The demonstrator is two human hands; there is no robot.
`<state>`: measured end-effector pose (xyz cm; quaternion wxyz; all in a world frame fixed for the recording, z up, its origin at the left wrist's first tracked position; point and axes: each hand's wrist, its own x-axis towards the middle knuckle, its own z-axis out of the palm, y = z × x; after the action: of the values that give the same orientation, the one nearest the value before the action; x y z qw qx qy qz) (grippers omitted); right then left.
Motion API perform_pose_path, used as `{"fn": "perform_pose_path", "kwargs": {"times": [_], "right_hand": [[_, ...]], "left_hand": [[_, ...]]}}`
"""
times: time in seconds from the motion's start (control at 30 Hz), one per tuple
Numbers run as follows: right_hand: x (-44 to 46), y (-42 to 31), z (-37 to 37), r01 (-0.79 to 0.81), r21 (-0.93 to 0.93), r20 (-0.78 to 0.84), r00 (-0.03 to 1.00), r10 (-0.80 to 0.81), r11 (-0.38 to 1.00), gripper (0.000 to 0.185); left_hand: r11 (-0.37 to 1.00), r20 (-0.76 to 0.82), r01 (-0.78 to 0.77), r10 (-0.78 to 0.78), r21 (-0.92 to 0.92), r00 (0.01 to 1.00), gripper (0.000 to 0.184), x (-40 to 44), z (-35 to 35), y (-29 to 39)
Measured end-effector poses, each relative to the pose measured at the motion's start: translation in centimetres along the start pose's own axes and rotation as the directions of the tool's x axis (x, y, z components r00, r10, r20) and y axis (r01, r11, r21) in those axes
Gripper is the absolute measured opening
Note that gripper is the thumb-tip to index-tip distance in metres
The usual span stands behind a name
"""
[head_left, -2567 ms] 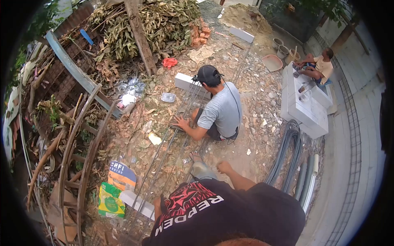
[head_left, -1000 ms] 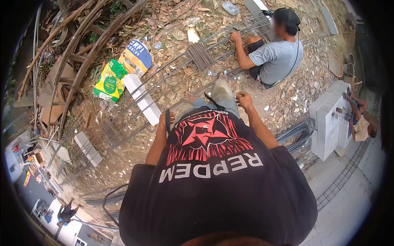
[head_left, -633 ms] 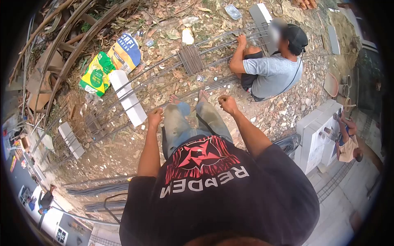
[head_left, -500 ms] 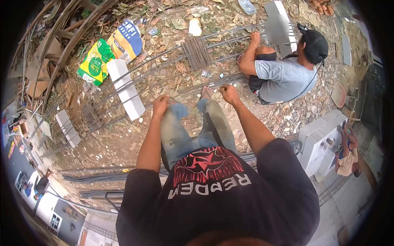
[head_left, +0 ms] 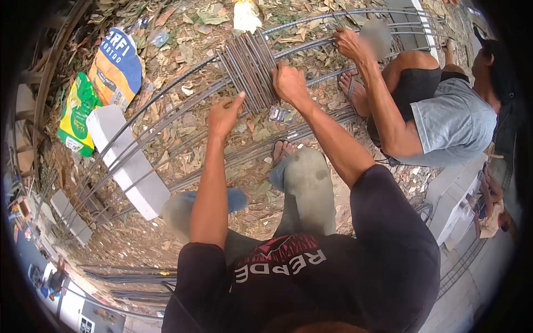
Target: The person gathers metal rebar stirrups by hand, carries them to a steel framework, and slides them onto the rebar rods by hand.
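Note:
A stack of rusty steel stirrups (head_left: 244,72) sits around long ribbed rebars (head_left: 189,75) above the leafy ground. At the stack's right edge, my right hand (head_left: 290,84) is closed with its fingers against the stirrups. My left hand (head_left: 223,117) is by the lower left corner, fingers curled and thumb pointing up to the stack. What lies inside its fingers is hidden. To the right, a crouching co-worker in a grey shirt (head_left: 455,122) has a hand (head_left: 352,45) at the same rebars.
A white block (head_left: 130,166) supports the rebars on the left; another grey block (head_left: 411,33) lies under them at upper right. Green and blue-yellow bags (head_left: 119,69) lie at upper left. My sandalled foot (head_left: 282,151) is near the lower bars. Another person (head_left: 491,205) is far right.
Both my hands have moved forward from near my knees to the stirrup stack. My body has leaned closer, so the stack looks larger. The co-worker's hand stays by the rebars.

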<state>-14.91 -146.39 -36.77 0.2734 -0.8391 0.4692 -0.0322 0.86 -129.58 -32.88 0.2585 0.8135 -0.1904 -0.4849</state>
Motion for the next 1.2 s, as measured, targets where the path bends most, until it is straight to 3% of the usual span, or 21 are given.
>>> {"fn": "perform_pose_path", "kwargs": {"times": [0.07,0.17,0.27,0.33,0.37,0.43,0.47,0.57,0.6,0.7,0.83,0.97,1.07,1.17,1.2], "right_hand": [[-0.7,-0.1,1.7,0.083,0.116,-0.138,0.988,-0.066,0.990,0.023],[-0.9,-0.9,1.6,0.108,0.214,-0.085,0.992,-0.092,0.971,0.025],[0.1,-0.4,2.5,0.154,0.291,0.001,0.987,-0.161,0.944,0.026],[0.4,0.2,2.0,0.196,0.239,-0.054,0.981,-0.188,0.951,0.026],[0.3,0.5,1.9,0.216,0.214,-0.071,0.976,-0.205,0.953,0.025],[0.2,1.7,0.6,0.158,0.269,-0.043,0.988,-0.152,0.950,0.022],[0.6,3.3,0.8,0.108,0.181,-0.108,0.990,-0.090,0.977,0.021],[1.2,7.4,-1.7,-0.059,0.119,-0.204,0.975,0.083,0.991,0.025],[1.1,8.3,-2.8,-0.104,0.206,-0.238,0.959,0.153,0.973,0.025],[2.4,12.0,-4.1,-0.130,0.000,-0.383,0.916,0.120,0.991,0.028],[2.6,13.2,-4.3,-0.129,-0.018,-0.430,0.896,0.109,0.991,0.027],[0.7,8.2,-1.6,0.040,-0.001,-0.422,0.906,-0.037,0.999,0.022],[0.5,6.8,-0.9,-0.004,0.014,-0.354,0.935,0.009,1.000,0.022],[1.5,10.9,-2.9,-0.127,-0.025,-0.453,0.886,0.102,0.992,0.024],[2.7,13.5,-3.1,-0.119,-0.035,-0.524,0.848,0.083,0.992,0.025]], "left_hand": [[0.876,0.140,0.062,0.007,-0.478,0.990,0.076,3.3,2.0,-3.1],[0.434,0.199,0.076,0.245,-0.898,0.949,0.067,5.6,3.2,-3.0],[0.404,0.357,0.230,0.275,-0.886,0.893,0.057,8.1,2.2,-3.6],[0.431,0.368,0.237,0.250,-0.871,0.896,0.053,9.3,2.5,-4.0],[0.386,0.378,0.248,0.312,-0.889,0.872,0.052,9.6,2.8,-4.6],[0.284,0.367,0.260,0.447,-0.923,0.815,0.050,10.3,2.9,-5.2],[0.220,0.354,0.280,0.487,-0.934,0.799,0.046,9.9,3.1,-4.9],[0.183,0.414,0.385,0.592,-0.905,0.692,0.053,12.4,3.3,-6.8],[0.179,0.407,0.385,0.620,-0.906,0.671,0.052,12.3,3.2,-6.5],[0.149,0.328,0.300,0.591,-0.942,0.737,0.043,10.5,3.3,-5.4],[0.183,0.281,0.214,0.546,-0.959,0.790,0.045,9.4,3.1,-6.0],[0.130,0.289,0.268,0.621,-0.955,0.729,0.053,8.3,2.0,-6.6],[0.240,0.345,0.248,0.666,-0.939,0.661,0.056,7.0,1.4,-5.2],[0.241,0.314,0.210,0.588,-0.948,0.745,0.054,6.7,1.9,-5.2],[0.218,0.275,0.186,0.519,-0.958,0.809,0.063,9.7,2.0,-7.7]]}}
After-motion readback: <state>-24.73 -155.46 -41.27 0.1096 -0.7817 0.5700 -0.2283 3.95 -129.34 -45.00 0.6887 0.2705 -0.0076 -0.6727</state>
